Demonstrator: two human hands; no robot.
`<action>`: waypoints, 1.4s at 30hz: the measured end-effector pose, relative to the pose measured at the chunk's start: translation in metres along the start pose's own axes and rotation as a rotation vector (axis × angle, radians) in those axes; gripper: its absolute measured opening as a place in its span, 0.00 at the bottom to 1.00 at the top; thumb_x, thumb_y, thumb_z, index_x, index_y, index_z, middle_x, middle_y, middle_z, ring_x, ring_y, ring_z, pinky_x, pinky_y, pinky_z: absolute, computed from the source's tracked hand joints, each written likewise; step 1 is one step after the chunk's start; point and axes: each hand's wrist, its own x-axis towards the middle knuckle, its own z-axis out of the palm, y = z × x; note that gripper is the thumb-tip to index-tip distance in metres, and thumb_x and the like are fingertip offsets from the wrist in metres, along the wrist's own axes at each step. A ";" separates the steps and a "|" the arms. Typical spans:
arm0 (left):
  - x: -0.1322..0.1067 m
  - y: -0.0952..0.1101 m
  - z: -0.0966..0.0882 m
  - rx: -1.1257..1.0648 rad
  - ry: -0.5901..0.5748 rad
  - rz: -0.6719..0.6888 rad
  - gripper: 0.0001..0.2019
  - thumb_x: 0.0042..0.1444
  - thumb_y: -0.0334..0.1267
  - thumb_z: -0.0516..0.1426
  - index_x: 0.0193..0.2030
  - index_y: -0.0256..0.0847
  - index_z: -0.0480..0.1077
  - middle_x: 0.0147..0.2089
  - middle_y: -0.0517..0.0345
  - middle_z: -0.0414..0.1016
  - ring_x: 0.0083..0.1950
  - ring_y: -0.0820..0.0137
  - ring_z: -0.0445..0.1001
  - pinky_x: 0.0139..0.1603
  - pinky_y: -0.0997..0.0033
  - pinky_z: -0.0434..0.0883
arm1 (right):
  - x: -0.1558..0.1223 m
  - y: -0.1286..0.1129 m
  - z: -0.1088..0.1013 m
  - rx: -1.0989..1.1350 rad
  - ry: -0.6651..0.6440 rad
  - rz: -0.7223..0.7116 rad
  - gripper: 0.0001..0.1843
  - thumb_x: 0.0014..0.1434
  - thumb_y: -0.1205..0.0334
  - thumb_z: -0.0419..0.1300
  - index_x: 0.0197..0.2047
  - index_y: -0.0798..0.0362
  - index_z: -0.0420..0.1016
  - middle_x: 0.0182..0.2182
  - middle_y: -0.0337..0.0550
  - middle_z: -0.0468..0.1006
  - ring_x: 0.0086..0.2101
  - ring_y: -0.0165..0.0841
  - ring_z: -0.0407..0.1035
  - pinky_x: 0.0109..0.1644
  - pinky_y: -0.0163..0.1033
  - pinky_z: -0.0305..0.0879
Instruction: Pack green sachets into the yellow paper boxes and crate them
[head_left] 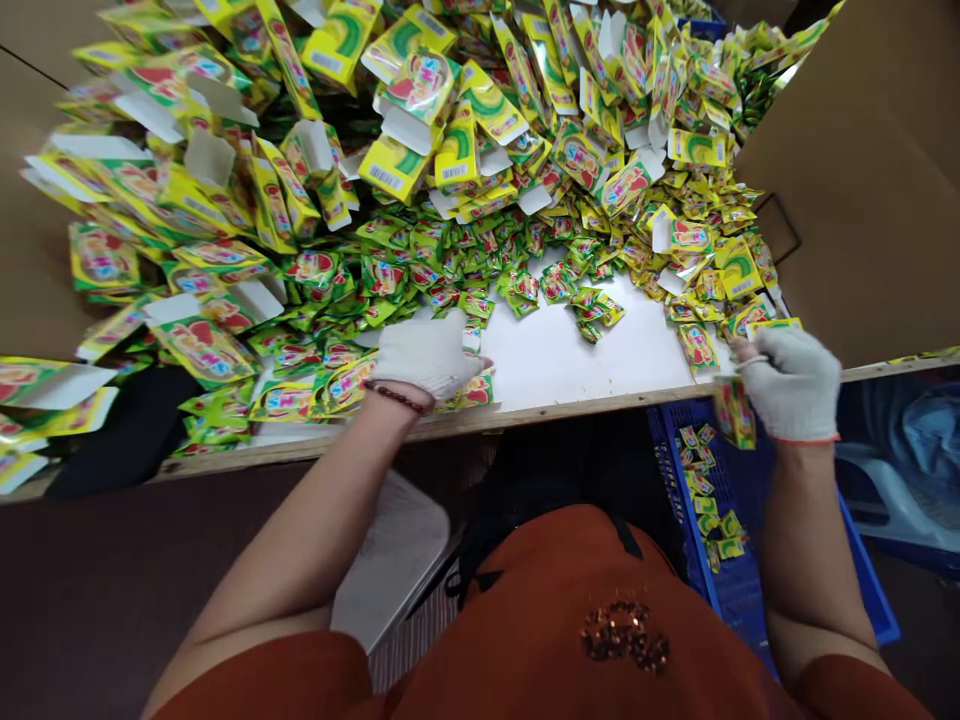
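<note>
My left hand (429,356), in a white glove with bare fingertips, is closed low over the table's front edge. Part of a small printed box (474,390) shows just under its thumb; what the fingers hold, if anything, is hidden. Several green candy packets (375,275) lie beyond that hand. At the right, my gloved right hand (796,375) grips a small yellow-green candy box (735,412), slightly blurred, past the table edge. Below it stands a blue crate (675,480) with several such boxes (709,490) inside.
Open yellow boxes (390,160) are heaped at the back and left of the white tabletop (585,360). A cardboard carton (870,200) stands at the right. Dark cloth (124,430) hangs over the left edge. A grey stool (397,550) is below the table.
</note>
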 end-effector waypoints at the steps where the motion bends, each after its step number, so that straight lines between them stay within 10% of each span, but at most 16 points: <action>1: 0.002 -0.008 0.000 0.034 -0.052 -0.021 0.26 0.48 0.57 0.62 0.46 0.40 0.69 0.41 0.40 0.76 0.45 0.43 0.77 0.45 0.48 0.72 | -0.001 0.004 -0.011 -0.047 0.040 0.020 0.23 0.60 0.58 0.60 0.19 0.50 0.53 0.20 0.36 0.55 0.25 0.31 0.52 0.30 0.40 0.45; 7: 0.011 -0.003 0.008 -0.259 0.022 -0.065 0.22 0.43 0.46 0.66 0.45 0.44 0.67 0.38 0.46 0.76 0.46 0.45 0.76 0.46 0.49 0.72 | -0.014 -0.027 0.025 0.315 -0.049 0.076 0.17 0.62 0.56 0.58 0.23 0.50 0.63 0.21 0.37 0.63 0.26 0.32 0.59 0.32 0.39 0.55; 14: 0.004 0.065 0.047 -1.368 0.110 0.180 0.22 0.49 0.42 0.62 0.47 0.43 0.57 0.36 0.58 0.77 0.36 0.66 0.78 0.39 0.66 0.74 | -0.023 -0.090 0.133 1.136 -0.204 0.348 0.18 0.53 0.49 0.65 0.41 0.49 0.66 0.42 0.45 0.78 0.37 0.34 0.73 0.37 0.39 0.71; 18: 0.001 0.096 0.079 -1.488 0.054 0.187 0.24 0.47 0.41 0.64 0.46 0.43 0.57 0.34 0.59 0.77 0.37 0.65 0.79 0.38 0.66 0.75 | -0.023 -0.084 0.164 1.200 -0.191 0.377 0.20 0.51 0.48 0.67 0.41 0.49 0.67 0.40 0.43 0.77 0.40 0.34 0.73 0.47 0.42 0.72; 28: 0.011 0.092 0.101 -1.355 0.131 0.384 0.14 0.54 0.44 0.62 0.44 0.38 0.72 0.47 0.50 0.79 0.51 0.61 0.77 0.57 0.57 0.72 | -0.012 -0.069 0.156 0.892 -0.282 0.155 0.11 0.59 0.53 0.58 0.33 0.52 0.74 0.30 0.41 0.75 0.33 0.33 0.69 0.43 0.41 0.69; 35: 0.007 0.093 0.100 -1.414 0.141 0.195 0.19 0.49 0.42 0.64 0.46 0.40 0.67 0.36 0.58 0.77 0.37 0.69 0.77 0.40 0.68 0.74 | -0.001 -0.074 0.163 1.069 -0.311 0.190 0.19 0.56 0.57 0.59 0.51 0.53 0.70 0.35 0.42 0.74 0.36 0.33 0.70 0.45 0.40 0.70; 42: 0.008 0.093 0.096 -1.265 0.197 0.264 0.12 0.51 0.45 0.63 0.37 0.39 0.70 0.32 0.59 0.74 0.35 0.69 0.74 0.38 0.69 0.72 | -0.002 -0.071 0.155 0.955 -0.305 0.147 0.11 0.57 0.58 0.58 0.41 0.54 0.73 0.33 0.41 0.75 0.36 0.32 0.68 0.44 0.39 0.69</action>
